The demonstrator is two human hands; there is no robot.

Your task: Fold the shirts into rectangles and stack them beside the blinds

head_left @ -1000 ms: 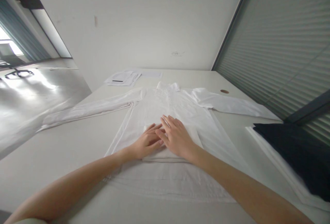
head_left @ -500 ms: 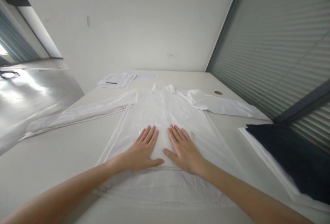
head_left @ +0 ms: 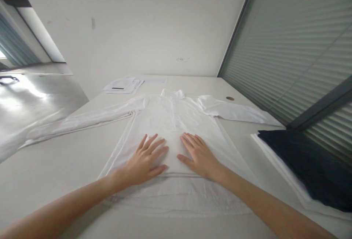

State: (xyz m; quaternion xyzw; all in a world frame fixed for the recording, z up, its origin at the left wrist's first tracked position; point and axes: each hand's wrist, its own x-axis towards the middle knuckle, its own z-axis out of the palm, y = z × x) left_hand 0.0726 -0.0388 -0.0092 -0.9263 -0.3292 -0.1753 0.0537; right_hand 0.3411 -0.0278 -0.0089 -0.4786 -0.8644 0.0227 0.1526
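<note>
Hands lie flat and empty: the left hand has its fingers fanned wide, the right hand has them nearly together, thumb out. Half a second ago the left fingers were close together; they have since spread and turned toward the right of the frame. This looks like smoothing by palm rather than gripping. The white fold lies under both hands at lower centre, on the shirt, its near edge above the hem; whether it is a separate piece cannot be told. The shirt spreads over the worktop, sleeves out to both sides, collar near the centre. At lower right, dark cloth lies over white cloth. Papers sit left of the collar. No container shows.
</note>
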